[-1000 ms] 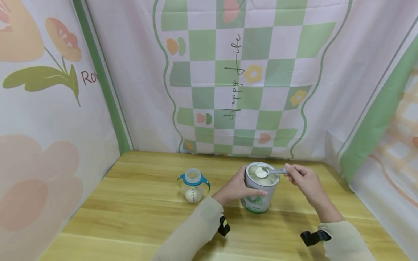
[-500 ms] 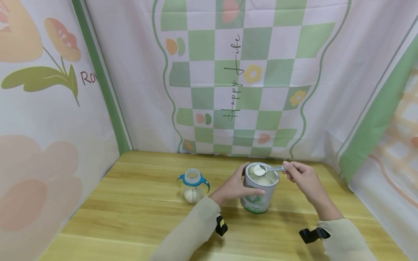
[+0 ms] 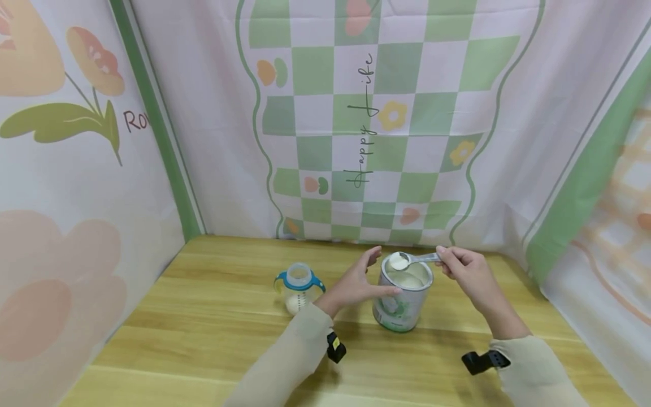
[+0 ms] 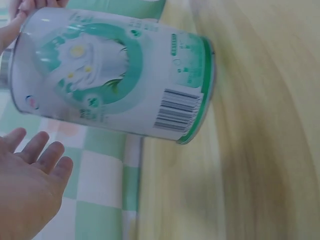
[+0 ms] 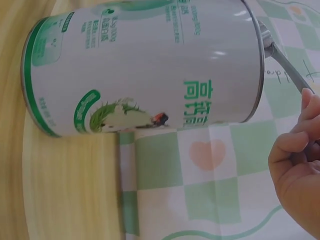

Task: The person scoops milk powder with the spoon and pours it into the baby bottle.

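Observation:
A white milk powder can (image 3: 404,308) with green print stands upright and uncovered on the wooden table, pale powder visible inside. My right hand (image 3: 470,278) pinches the handle of a metal measuring spoon (image 3: 424,258), whose bowl holds white powder over the can's mouth. Beside the can's left side is my left hand (image 3: 356,284), its fingers spread. In the left wrist view, the fingers (image 4: 50,157) are extended and apart from the can (image 4: 150,75); whether the thumb touches it I cannot tell. A baby bottle (image 3: 298,276) with blue handles stands uncapped, left of that hand, with powder inside.
The wooden table (image 3: 203,316) reaches back to a hanging cloth (image 3: 351,130) with green and white checks. Printed curtains also hang at the left (image 3: 56,186) and right sides. Each wrist wears a black camera strap.
My left hand has let go of the can's side and shifted left. The spoon, heaped with powder, has risen slightly and moved left with my right hand. The can stays in place.

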Demonstrator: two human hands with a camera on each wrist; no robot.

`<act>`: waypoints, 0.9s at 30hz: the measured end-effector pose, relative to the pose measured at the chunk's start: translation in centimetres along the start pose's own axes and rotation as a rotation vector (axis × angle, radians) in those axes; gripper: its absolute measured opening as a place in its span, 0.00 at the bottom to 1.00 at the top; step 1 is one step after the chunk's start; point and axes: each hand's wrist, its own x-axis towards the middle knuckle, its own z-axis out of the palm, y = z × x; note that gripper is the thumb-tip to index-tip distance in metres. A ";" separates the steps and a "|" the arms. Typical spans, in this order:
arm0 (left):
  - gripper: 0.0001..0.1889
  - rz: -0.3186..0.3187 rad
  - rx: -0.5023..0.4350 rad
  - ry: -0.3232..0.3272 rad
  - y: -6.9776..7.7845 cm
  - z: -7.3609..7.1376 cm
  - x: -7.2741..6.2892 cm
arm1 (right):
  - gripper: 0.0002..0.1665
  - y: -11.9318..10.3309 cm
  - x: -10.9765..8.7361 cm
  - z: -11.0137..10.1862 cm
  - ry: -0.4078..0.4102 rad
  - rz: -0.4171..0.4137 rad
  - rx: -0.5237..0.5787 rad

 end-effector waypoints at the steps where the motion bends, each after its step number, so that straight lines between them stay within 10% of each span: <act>1: 0.55 0.005 0.016 0.001 0.1 -0.2 -0.1 | 0.25 -0.1 0.0 0.1 -0.002 -0.001 0.006; 27: 0.46 0.172 0.205 0.019 1.9 -8.2 -2.9 | 0.30 -3.1 1.5 5.3 -0.037 -0.040 0.114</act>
